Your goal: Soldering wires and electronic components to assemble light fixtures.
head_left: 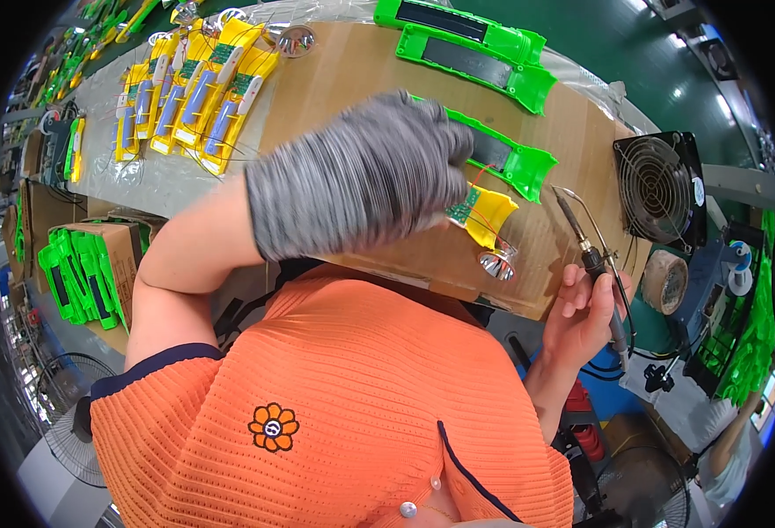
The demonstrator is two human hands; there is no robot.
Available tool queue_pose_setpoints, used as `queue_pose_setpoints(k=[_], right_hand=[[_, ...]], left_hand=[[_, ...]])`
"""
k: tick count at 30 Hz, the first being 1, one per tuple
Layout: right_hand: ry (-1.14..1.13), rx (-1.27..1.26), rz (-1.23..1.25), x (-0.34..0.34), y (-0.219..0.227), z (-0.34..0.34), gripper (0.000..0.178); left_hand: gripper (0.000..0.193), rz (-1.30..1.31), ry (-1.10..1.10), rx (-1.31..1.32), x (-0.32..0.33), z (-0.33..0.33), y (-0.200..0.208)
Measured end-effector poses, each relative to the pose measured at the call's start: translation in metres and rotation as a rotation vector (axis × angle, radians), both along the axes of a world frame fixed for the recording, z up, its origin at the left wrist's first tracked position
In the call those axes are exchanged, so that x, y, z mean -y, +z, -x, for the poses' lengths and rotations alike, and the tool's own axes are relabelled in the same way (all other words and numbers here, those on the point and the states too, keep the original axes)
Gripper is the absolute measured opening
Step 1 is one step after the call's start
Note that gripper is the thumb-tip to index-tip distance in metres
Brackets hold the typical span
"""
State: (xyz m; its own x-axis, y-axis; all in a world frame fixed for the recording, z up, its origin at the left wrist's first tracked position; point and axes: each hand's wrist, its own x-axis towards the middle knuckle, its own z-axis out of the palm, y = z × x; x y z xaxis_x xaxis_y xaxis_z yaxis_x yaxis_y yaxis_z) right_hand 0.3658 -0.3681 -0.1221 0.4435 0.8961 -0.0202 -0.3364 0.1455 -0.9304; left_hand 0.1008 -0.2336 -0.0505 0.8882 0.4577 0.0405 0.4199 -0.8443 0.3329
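Note:
My left hand (361,176), in a grey striped glove, is curled over the cardboard with its fingers bent down; its fingertips and whatever they hold are hidden. From beneath it sticks out the end of a yellow flashlight body (490,216) with a green circuit board and wires, a shiny reflector (496,264) lying at that end. Just behind lies a green shell half (528,167) with a dark panel, partly covered by the glove. Bare, my right hand (585,308) is closed round the handle of a soldering iron (591,261), whose tip points up and away, apart from the yellow body.
Several yellow bodies (198,97) with blue cells stand grouped at the back left. Two more green shells (466,62) lie at the back. On the right are a black fan (660,187) and a tape roll (665,282). A carton (121,264) of green parts sits low left.

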Motion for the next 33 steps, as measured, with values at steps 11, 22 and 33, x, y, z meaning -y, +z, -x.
queue_pose_setpoints(k=[11, 22, 33], right_hand=[[-0.122, -0.159, -0.022, -0.001, -0.002, 0.004, 0.003], [-0.106, -0.188, -0.056, 0.001, -0.004, 0.002, 0.011], [-0.092, -0.173, -0.025, -0.003, -0.002, 0.003, 0.009]], left_hand=[[0.053, -0.195, -0.054, -0.134, -0.037, -0.006, -0.004], [0.079, -0.417, 0.172, -0.038, -0.106, 0.044, -0.006], [0.050, -0.480, 0.283, -0.172, -0.237, 0.042, -0.017]])
